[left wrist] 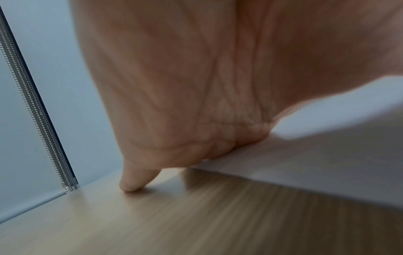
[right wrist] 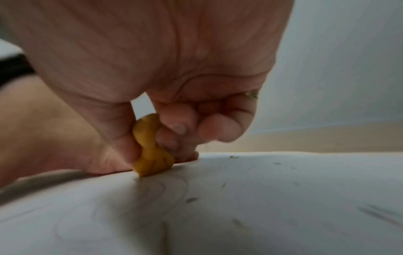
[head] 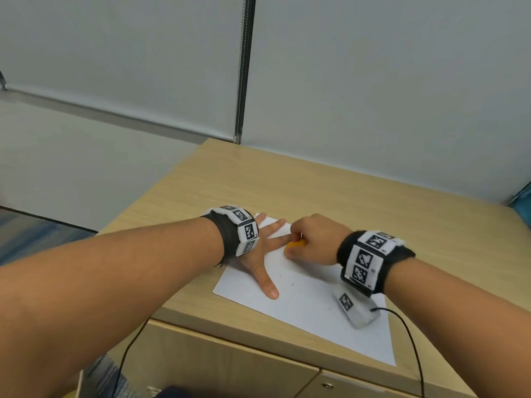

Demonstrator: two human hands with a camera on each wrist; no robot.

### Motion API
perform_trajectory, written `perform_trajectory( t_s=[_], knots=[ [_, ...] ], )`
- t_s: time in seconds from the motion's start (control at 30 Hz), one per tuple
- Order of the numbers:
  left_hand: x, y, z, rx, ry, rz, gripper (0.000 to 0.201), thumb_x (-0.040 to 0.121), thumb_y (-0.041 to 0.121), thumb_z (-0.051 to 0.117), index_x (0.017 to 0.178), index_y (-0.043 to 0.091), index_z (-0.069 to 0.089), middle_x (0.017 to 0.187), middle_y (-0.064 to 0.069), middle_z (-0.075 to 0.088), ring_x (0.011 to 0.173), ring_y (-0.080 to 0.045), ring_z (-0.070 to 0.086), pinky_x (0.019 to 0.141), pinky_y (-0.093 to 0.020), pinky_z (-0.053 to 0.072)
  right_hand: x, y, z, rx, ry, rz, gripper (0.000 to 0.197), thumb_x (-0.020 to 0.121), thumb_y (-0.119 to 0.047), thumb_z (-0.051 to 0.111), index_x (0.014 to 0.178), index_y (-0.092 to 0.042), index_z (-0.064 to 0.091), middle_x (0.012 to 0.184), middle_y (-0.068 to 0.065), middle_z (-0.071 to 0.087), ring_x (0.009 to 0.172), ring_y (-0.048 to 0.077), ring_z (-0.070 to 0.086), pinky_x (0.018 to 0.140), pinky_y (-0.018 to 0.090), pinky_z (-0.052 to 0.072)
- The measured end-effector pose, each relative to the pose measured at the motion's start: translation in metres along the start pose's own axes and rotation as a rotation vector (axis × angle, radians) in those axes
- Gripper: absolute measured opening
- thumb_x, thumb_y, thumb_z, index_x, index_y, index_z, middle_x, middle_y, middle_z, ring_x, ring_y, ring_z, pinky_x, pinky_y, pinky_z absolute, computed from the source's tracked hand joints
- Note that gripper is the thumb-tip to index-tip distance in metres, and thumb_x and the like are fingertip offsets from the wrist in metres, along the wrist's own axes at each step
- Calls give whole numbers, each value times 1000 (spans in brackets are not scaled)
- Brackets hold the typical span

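Here the right hand [head: 313, 239] pinches an eraser [head: 295, 244]; the left hand [head: 257, 259] lies splayed on paper [head: 304, 308].

Even soft light; wrist views blurred, dim underneath; head view edges warped.

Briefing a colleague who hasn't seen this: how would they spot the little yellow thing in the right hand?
On the wooden cabinet top lies a white sheet of paper. Near its far edge the right hand pinches a small orange-yellow eraser against it, beside the flat left hand. It is the only coloured item on the sheet.
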State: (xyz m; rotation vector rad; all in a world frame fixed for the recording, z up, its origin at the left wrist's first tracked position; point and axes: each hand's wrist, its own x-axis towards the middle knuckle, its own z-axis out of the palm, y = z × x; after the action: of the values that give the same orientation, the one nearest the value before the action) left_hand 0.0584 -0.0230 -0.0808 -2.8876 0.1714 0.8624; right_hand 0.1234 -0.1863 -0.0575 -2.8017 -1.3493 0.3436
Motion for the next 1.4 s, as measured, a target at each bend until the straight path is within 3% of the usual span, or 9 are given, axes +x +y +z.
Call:
perform_trajectory(
  t_s=[0.2,0.63,0.73,0.83,1.0,1.1,1.17,1.27,1.4],
  knots=[
    [1,0,-2,23,-52,-36,127,53,97,59,152,55,-10,156,12,-43,146,-33,-36,117,-69,1,-21,-24,18,138,-87,-106,27,87,-43,64,97,-18,67,84,1,69,76,19,64,73,40,57],
    [-23,21,4,-63,39,-138,138,41,108,41,147,52,-27,163,7,-31,152,-42,-12,118,-67,6,-37,15,3,314,-24,300,30,99,-38,55,98,-9,58,79,13,74,58,25,64,56,31,52],
    [-35,36,11,52,130,-178,143,41,111,20,159,35,-8,167,-13,11,138,-42,39,104,-52,38,-45,22,8,315,-43,320,25,99,-39,56,92,-15,54,81,6,69,62,23,64,63,31,52],
    [-51,42,12,210,230,-121,133,54,107,13,151,19,36,99,-10,66,80,-25,61,61,-33,38,-44,27,13,339,-33,264,30,98,-42,60,103,-12,60,101,8,69,78,20,60,80,36,52],
    [-63,39,-2,372,214,-116,101,64,102,20,96,19,67,72,1,62,61,-20,57,58,-30,41,-30,32,16,447,-14,200,34,96,-45,65,105,-13,64,94,5,69,77,19,59,81,37,52],
    [-51,21,-14,278,174,-112,118,55,105,33,140,25,51,115,-4,63,93,-26,63,81,-40,51,-25,31,12,427,15,158,32,97,-44,64,105,-13,64,100,9,71,80,19,60,83,39,54],
    [-39,12,-18,164,106,-17,122,63,96,52,160,36,8,164,0,21,140,-30,39,110,-48,35,-25,27,9,396,29,127,31,98,-44,63,106,-14,63,98,5,69,81,18,59,78,35,51],
    [-20,9,-12,43,74,128,129,69,83,66,157,38,-17,166,8,-23,155,-24,-11,120,-56,5,-29,13,8,339,7,85,29,97,-44,65,104,-15,61,87,-5,59,77,14,55,69,27,45],
    [1,9,-1,50,29,162,122,66,86,64,158,41,-2,162,10,-33,150,-25,-28,115,-72,-4,-35,-18,18,268,-16,29,27,92,-44,68,96,-18,61,90,-2,62,81,17,58,76,34,49]
  ],
)
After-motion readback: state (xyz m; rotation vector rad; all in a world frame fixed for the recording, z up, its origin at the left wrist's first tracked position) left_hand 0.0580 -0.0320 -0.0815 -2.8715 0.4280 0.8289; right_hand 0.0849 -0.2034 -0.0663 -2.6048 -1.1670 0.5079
